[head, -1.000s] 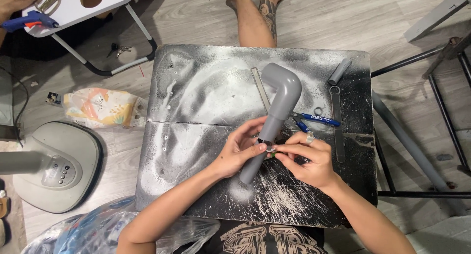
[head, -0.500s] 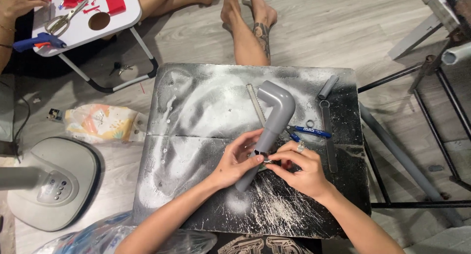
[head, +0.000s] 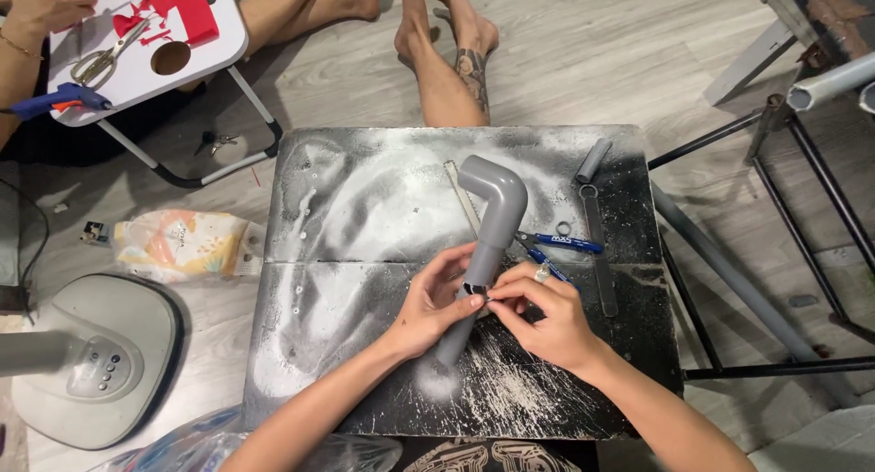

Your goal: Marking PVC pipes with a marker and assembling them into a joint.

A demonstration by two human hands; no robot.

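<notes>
The left hand [head: 436, 301] curls around the lower stretch of a grey pipe [head: 483, 253], thumb and fingers closed on it so the piece stays steady and slightly raised off the tabletop [head: 365, 199]. The right hand [head: 538, 317] is pinched shut at the pipe's side, fingertips meeting on something small and dark at the joint; what it is cannot be told. The two hands meet at one spot, one bracing, the other working.

The pipe lies in the middle of the frame, running from the hands up and to the right, where it ends in an elbow bend [head: 497, 182] pointing left.

Just right of the hands, blue-handled pliers [head: 556, 246] rest within easy reach, with a small ring [head: 563, 228] beside them. Further right lie a long dark strip [head: 599, 253] and a short grey tube [head: 592, 159].

At the upper left of the frame another person's hand [head: 46, 5] rests on a white folding table [head: 196, 48] carrying scissors [head: 100, 62] and red scraps. A fan base [head: 87, 358] sits at lower left.
</notes>
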